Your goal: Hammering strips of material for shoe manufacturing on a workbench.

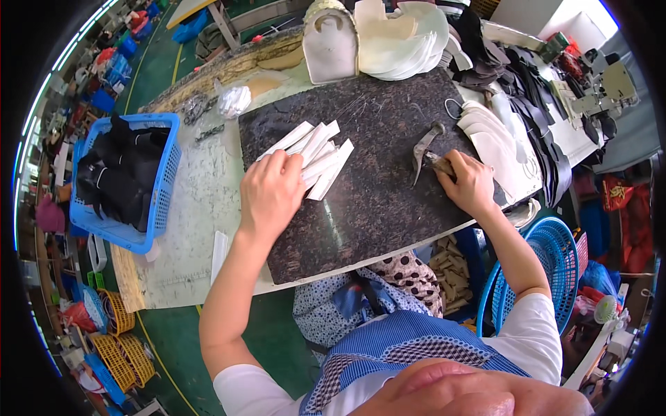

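A loose pile of narrow white strips [326, 158] lies on the dark speckled stone slab [374, 218]. My left hand [268, 195] is closed over the near end of the pile, its fingers curled on the strips; their tips are partly hidden. Farther right, my right hand [470, 183] is wrapped around the short handle of a hammer [422, 144]. The hammer's curved metal head rests on or just over the slab, pointing away from me. Beside that hand, at the slab's right edge, lies a fanned stack of cream-white curved pieces [489, 135].
A blue plastic basket [158, 208] of black pieces stands on the left. More white pieces [409, 45], a rounded white form [331, 52] and crumpled clear plastic [234, 101] lie along the back. Black strips [534, 114] hang at right. Blue round baskets [555, 243] stand below the right edge.
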Demonstrator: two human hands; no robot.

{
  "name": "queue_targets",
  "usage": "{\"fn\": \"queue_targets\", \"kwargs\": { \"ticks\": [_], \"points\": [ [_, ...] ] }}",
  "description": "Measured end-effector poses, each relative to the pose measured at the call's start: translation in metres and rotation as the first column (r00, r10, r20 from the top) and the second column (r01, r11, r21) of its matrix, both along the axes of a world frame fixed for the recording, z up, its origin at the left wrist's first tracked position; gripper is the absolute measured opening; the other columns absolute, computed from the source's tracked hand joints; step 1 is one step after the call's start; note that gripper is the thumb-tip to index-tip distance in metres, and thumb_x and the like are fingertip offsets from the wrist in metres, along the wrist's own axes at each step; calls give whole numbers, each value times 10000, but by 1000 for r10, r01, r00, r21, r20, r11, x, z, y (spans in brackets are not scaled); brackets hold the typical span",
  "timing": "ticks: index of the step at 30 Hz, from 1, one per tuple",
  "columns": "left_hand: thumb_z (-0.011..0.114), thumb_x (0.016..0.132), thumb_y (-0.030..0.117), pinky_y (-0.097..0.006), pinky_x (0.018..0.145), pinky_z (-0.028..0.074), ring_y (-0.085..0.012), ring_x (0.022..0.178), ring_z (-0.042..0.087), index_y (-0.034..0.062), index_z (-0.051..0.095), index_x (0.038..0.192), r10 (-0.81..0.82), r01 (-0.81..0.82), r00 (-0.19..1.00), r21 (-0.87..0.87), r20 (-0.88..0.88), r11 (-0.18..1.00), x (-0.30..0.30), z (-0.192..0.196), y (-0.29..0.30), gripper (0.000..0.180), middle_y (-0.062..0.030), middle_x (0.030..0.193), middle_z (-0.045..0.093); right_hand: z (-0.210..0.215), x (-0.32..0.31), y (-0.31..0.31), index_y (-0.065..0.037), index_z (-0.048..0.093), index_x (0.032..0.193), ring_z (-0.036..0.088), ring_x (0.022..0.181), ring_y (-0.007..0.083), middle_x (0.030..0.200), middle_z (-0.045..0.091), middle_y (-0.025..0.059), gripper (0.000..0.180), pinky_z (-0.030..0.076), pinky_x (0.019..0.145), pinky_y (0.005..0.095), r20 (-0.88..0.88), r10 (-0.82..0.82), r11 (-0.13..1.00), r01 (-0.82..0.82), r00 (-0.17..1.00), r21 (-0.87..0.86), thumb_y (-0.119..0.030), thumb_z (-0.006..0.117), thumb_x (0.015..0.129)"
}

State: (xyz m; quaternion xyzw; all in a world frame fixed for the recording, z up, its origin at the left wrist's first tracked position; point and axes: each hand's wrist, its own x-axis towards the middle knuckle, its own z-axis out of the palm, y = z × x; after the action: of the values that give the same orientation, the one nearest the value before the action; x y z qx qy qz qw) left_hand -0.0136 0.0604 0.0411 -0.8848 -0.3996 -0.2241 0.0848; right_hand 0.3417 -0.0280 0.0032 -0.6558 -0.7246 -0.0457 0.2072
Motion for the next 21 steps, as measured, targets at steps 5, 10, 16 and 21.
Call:
{"fn": "queue_targets", "kwargs": {
  "ticks": [5,10,16,21],
  "points": [
    [716,812,74,-382,779,540,-288,902,657,81,690,1113,-9,21,980,-58,199,998,-27,-19,-8,302,-92,996,653,-8,-2,8,-81,551,932,657,711,327,785,622,107,250,516,602,427,-11,35,999,-35,999,32,-212,721,804],
    [698,885,81,-324,798,529,-234,934,674,58,700,1122,395,-318,791,-238,467,918,-122,-12,-56,238,-95,1052,701,-13,12,-3,-55,613,946,639,723,359,801,638,153,189,496,634,432,-49,-98,994,100,994,41,-194,717,871],
    [770,860,192,-304,762,519,-160,873,635,39,695,1112,727,-406,599,-656,335,636,-205,-47,-123,304,-67,1010,686,-50,60,2,-8,650,1126,630,740,121,871,701,96,233,502,654,267,-268,-105,985,137,958,105,-37,640,896],
    [787,835,180,-310,735,526,-162,805,620,19,669,981,734,-404,615,-685,288,607,-190,-56,-119,248,-62,914,662,-45,35,-1,18,697,1021,549,645,69,748,645,23,212,413,559,246,-377,-35,978,109,926,176,-186,671,971]
  ]
}}
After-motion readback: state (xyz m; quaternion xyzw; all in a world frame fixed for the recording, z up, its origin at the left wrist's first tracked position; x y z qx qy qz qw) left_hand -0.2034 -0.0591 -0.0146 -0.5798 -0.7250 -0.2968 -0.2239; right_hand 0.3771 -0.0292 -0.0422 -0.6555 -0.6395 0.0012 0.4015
